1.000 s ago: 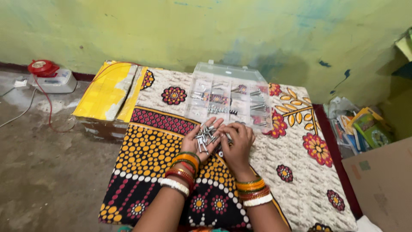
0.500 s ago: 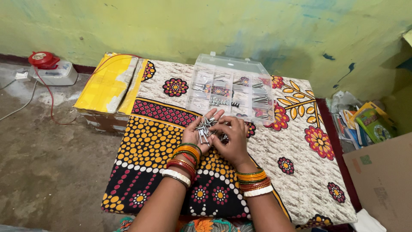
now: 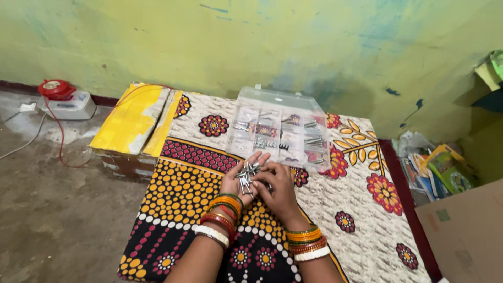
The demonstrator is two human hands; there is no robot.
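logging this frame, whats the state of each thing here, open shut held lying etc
left hand: palm up, open, cupping screws
screws: loose pile in the left palm
right hand: fingers curled, picking at the pile
clear compartment box: flat on the cloth, some cells hold screws; lid position unclear
patterned cloth: spread flat
yellow package: lying flat

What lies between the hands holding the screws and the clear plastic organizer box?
In the head view, only a short strip of patterned cloth separates the left hand with its screws from the organizer box.
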